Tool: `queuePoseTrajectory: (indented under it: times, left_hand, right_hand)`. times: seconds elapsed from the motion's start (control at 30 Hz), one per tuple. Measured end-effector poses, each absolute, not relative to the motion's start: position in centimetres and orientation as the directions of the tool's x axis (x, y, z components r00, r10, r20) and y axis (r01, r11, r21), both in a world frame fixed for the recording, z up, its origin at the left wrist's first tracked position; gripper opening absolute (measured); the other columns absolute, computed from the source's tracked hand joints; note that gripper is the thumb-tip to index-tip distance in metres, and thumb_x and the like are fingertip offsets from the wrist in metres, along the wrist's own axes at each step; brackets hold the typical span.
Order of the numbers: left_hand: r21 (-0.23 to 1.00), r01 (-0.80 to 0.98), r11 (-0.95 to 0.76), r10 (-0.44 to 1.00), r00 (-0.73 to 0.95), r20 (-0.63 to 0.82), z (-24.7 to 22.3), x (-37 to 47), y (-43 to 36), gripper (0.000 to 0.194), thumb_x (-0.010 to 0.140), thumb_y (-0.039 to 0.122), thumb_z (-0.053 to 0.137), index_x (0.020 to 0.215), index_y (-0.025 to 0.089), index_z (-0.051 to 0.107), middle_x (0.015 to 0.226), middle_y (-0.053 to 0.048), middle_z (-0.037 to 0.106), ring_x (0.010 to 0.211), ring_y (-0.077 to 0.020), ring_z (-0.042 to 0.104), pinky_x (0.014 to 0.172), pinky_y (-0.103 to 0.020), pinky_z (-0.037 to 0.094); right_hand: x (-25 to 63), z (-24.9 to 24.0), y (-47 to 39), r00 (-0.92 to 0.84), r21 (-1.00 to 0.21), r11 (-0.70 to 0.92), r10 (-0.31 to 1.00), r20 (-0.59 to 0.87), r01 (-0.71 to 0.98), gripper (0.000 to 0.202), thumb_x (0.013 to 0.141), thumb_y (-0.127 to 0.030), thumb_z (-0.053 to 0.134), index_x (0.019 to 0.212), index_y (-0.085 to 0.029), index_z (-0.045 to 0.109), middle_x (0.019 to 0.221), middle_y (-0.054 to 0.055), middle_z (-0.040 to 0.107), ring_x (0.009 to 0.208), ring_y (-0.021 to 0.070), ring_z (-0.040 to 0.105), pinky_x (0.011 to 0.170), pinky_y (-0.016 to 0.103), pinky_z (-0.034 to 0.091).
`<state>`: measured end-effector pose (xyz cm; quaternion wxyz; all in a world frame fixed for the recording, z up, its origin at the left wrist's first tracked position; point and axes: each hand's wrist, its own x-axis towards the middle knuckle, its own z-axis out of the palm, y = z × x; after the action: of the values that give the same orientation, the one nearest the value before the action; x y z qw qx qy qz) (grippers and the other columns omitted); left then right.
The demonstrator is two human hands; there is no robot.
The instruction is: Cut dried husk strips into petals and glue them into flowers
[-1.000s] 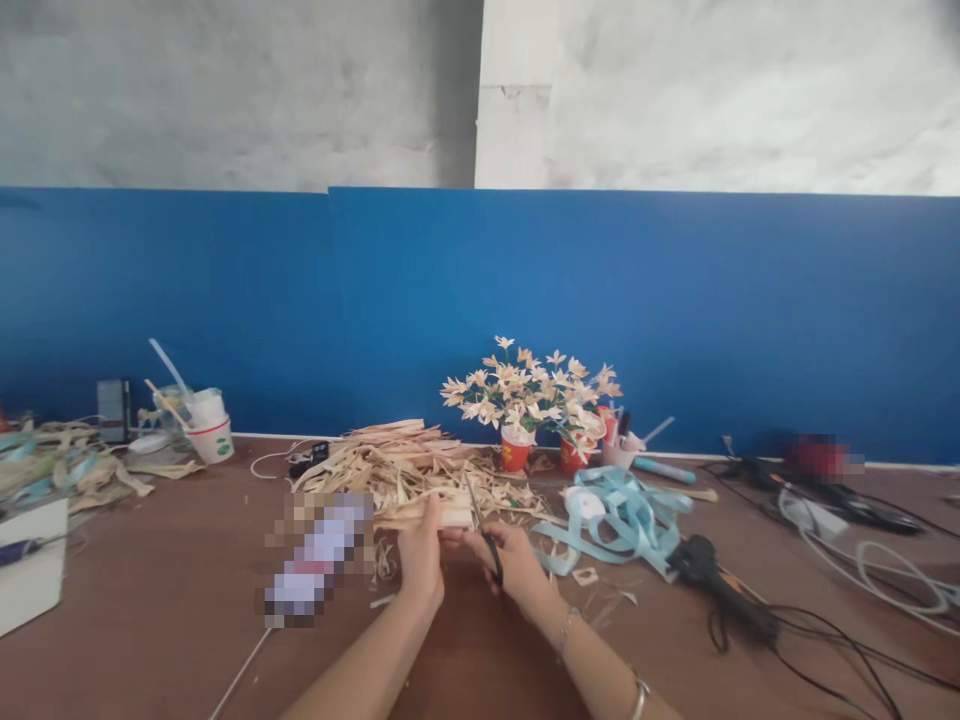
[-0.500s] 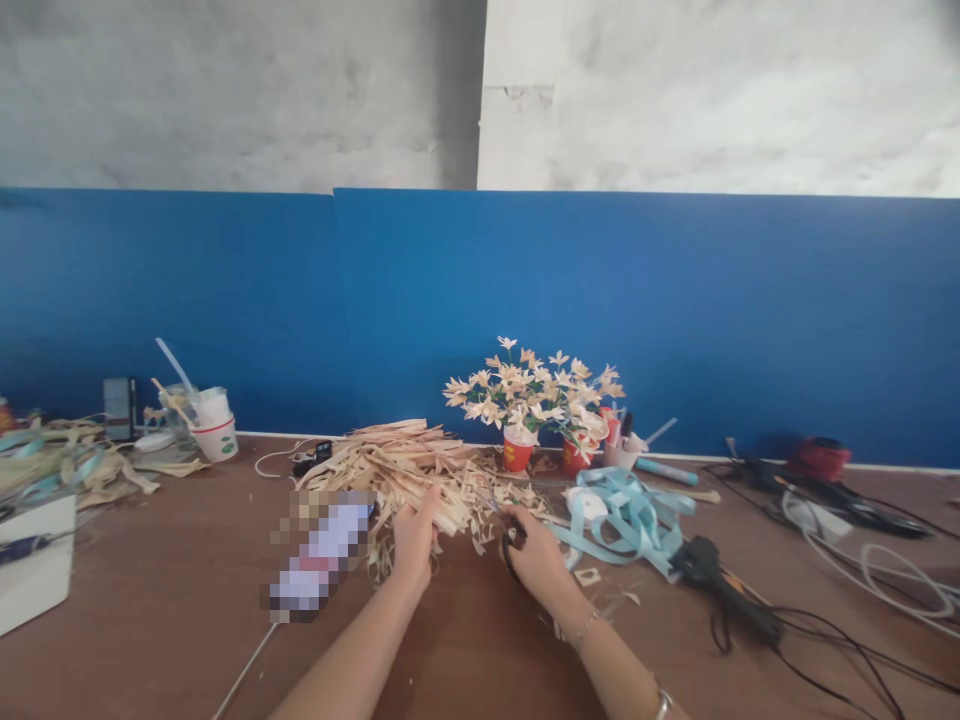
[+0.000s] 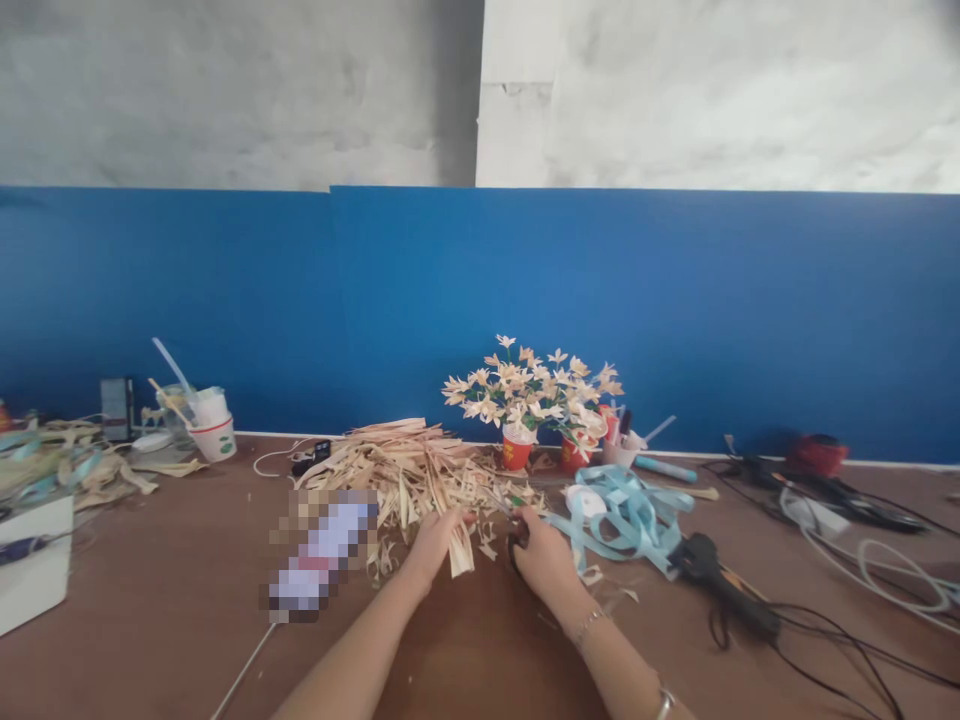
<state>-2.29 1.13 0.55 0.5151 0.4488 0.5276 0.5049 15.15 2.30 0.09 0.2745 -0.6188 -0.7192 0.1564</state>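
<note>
Head view: my own two hands over the tabletop [image 3: 472, 655].
Left fingers [image 3: 454, 517]: pinching a pale, dry strip [image 3: 461, 556].
Right fingers [image 3: 527, 519]: curled around the dark handles of scissors [image 3: 514, 553]; whether the blades are parted, I cannot tell.
Done: pale flowers [image 3: 510, 384] stand in red cups [image 3: 516, 453].
Left: the strip looks unfinished to me, and plenty of loose material lies unworked.
Strip's place: in front of the pile [image 3: 390, 462], its free end towards me, scissors beside it.
Strip's look: cream, flat, lengthwise creases, wider at the near end.
Right side: tangled blue ribbon [image 3: 637, 515].
</note>
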Motion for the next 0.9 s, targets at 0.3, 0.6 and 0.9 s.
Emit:
queuePoseTrajectory:
  times: [0.3, 0.6, 0.9]
  left_hand:
    - [0.799, 0.576, -0.170, 0.979, 0.005, 0.205, 0.2, -2.1, 1.0, 0.025, 0.074, 0.027, 0.041, 0.053, 0.018, 0.052, 0.063, -0.004, 0.057, 0.070, -0.0185, 0.054, 0.069, -0.026, 0.037]
    - [0.866, 0.482, -0.132, 0.977, -0.082, 0.195, 0.1, -2.2, 1.0, 0.024, 0.072, 0.025, 0.044, 0.051, 0.018, 0.055, 0.060, -0.004, 0.059, 0.069, -0.0197, 0.056, 0.062, -0.025, 0.037]
    - [0.888, 0.451, -0.083, 0.986, -0.095, 0.140, 0.2, -2.3, 1.0, 0.023, 0.068, 0.024, 0.049, 0.045, 0.019, 0.049, 0.049, -0.001, 0.052, 0.061, -0.0182, 0.054, 0.057, -0.025, 0.033]
  right_hand:
    - [14.7, -0.4, 2.3, -0.316, -0.724, 0.384, 0.918, 0.237, 0.573, 0.036, 0.059, -0.010, 0.049, 0.093, -0.018, 0.059, 0.081, 0.003, 0.067, 0.073, 0.0180, 0.059, 0.067, 0.025, 0.043]
    - [14.4, 0.8, 1.4, -0.375, -0.790, 0.415, 0.891, 0.254, 0.452, 0.037, 0.059, -0.010, 0.046, 0.093, -0.017, 0.059, 0.076, 0.000, 0.063, 0.069, 0.0150, 0.055, 0.062, 0.022, 0.041]
    - [14.9, -0.2, 2.3, -0.269, -0.712, 0.340, 0.939, 0.216, 0.614, 0.035, 0.060, -0.012, 0.049, 0.093, -0.018, 0.059, 0.082, 0.004, 0.066, 0.076, 0.0192, 0.059, 0.069, 0.027, 0.042]
